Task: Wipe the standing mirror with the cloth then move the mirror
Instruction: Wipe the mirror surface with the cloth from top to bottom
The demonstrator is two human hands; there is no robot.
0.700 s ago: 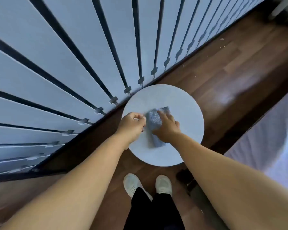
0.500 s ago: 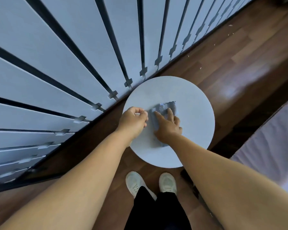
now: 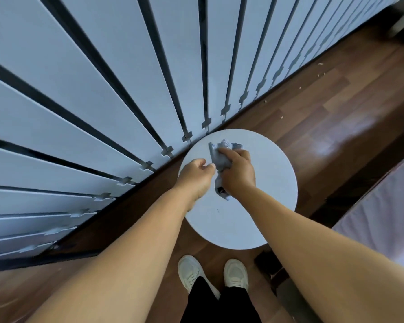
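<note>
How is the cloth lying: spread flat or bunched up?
Bunched up: the cloth is crumpled in the right hand, folds poking past the fingers.

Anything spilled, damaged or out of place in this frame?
Small pale crumbs or chips are scattered on the wooden floor along the wall's base, upper right. What they are is too small to tell. Nothing else stands out.

Two hands (image 3: 197,176), one cloth (image 3: 222,159), one round mirror (image 3: 266,194), two shoes (image 3: 191,273).

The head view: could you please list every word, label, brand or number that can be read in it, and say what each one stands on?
None: no readable text anywhere.
cloth, gripped in the right hand: a small dark patch near its lower end, too small to read.
round white surface: a few tiny dark specks, not lettering.
</note>
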